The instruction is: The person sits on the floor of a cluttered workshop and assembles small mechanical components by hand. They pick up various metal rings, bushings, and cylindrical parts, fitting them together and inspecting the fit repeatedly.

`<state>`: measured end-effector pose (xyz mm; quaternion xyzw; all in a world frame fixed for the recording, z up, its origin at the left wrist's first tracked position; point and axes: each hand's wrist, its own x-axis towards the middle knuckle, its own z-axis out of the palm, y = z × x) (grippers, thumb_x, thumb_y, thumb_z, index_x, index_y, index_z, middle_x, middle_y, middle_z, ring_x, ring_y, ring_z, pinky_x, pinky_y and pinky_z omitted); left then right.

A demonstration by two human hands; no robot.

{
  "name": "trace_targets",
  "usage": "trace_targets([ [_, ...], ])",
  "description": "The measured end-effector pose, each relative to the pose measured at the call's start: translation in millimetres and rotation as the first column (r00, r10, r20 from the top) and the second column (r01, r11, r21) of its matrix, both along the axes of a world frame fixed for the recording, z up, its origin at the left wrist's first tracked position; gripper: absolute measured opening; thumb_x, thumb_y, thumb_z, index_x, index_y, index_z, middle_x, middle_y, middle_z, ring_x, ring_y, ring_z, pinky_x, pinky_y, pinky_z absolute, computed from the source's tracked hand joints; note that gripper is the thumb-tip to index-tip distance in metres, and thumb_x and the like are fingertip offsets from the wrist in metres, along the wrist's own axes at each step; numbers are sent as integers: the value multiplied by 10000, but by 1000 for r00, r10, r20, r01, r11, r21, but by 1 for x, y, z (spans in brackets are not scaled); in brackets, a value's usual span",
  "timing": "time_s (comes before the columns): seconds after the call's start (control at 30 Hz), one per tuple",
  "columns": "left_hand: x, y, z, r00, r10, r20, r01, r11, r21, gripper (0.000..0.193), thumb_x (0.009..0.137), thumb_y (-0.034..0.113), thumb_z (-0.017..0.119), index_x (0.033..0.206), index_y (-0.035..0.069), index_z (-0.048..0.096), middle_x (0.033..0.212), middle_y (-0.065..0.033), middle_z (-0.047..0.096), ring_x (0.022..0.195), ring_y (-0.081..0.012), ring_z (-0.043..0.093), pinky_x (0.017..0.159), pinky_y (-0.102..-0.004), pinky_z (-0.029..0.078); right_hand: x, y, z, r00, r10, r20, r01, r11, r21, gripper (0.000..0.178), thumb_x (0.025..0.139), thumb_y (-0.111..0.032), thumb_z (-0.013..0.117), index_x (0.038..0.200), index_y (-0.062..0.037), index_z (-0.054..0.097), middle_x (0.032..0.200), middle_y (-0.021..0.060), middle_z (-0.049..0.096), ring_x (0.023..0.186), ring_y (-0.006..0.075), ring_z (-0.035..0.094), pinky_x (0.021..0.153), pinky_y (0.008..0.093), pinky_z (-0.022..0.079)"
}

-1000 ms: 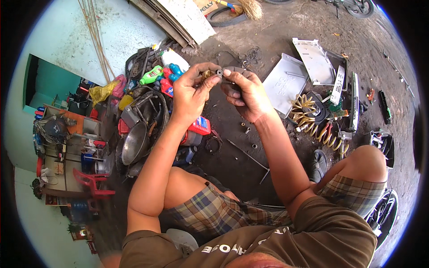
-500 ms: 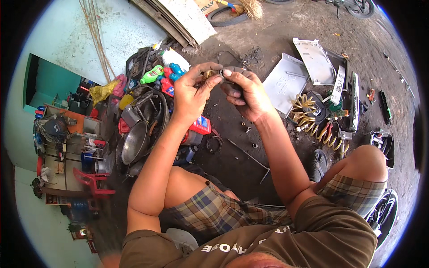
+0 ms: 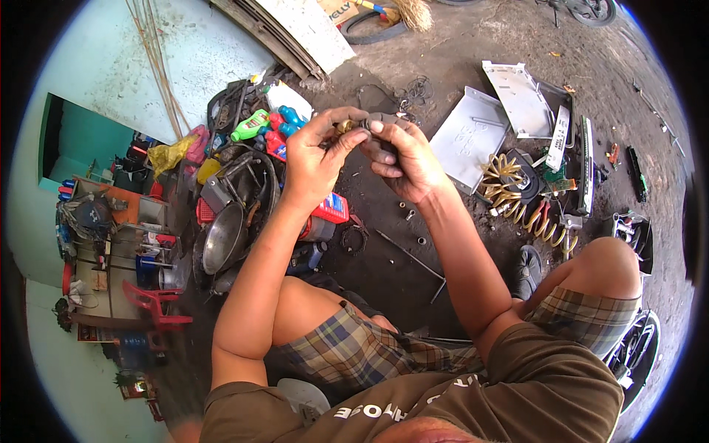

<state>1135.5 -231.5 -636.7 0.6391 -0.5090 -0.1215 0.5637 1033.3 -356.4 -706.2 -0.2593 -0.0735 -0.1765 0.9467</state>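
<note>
Both hands meet in front of me, raised above the dark ground. My left hand pinches a small brass-coloured fitting between thumb and fingers. Against its right end, my right hand is closed, thumb and forefinger on a small dark ringed piece. Whether the two pieces are joined cannot be made out. The right hand's other fingers are curled, and what lies under them is hidden. Dark grime covers the fingertips. Below the hands, a long thin T-handled wrench and small metal nuts lie on the ground.
At left are piled bottles, a metal bowl and a red container. Rightward lie grey metal panels, a coiled yellow hose, red-handled pliers and a circuit board. A red chair stands far left.
My right thumb and fingers have shifted slightly around the small dark piece, whose ringed end shows more clearly. My left hand keeps its pinch in nearly the same place.
</note>
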Motion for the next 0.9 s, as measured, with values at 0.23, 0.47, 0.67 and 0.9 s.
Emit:
trace_targets([
  [0.23, -4, -1, 6, 998, -25, 50, 23, 999, 43, 247, 944, 50, 746, 1187, 20, 709, 887, 34, 683, 608, 18, 428, 500, -178, 302, 3, 5, -7, 1000, -5, 18, 3, 997, 81, 216, 1000, -241, 670, 997, -26, 645, 728, -34, 473, 564, 31, 348, 450, 183, 271],
  [0.47, -2, 3, 4, 998, 4, -56, -1, 998, 62, 204, 968, 58, 724, 1158, -8, 689, 970, -3, 711, 858, -46, 615, 722, -203, 488, 0, 0, 0, 1000, -9, -30, 9, 1000, 20, 179, 980, -196, 714, 1021, -26, 676, 711, -56, 495, 549, 32, 356, 447, 188, 266],
  [0.67, -1, 2, 4, 1000, 27, -3, -27, 999, 34, 194, 957, 53, 735, 1134, -10, 685, 982, -15, 716, 893, -61, 639, 772, -224, 520, -3, -1, 10, 984, -155, -90, 142, 980, -140, 150, 965, -169, 733, 992, -23, 708, 655, -60, 485, 535, 32, 361, 455, 203, 253],
  [0.9, -1, 1, 4, 1000, 18, 4, -18, 1000, 24, 183, 950, 52, 740, 1108, -18, 679, 991, -27, 721, 907, -78, 660, 807, -242, 544, -4, -4, 7, 983, -152, -100, 137, 980, -146, 154, 971, -184, 718, 952, -31, 713, 637, -56, 474, 532, 35, 363, 460, 215, 248],
])
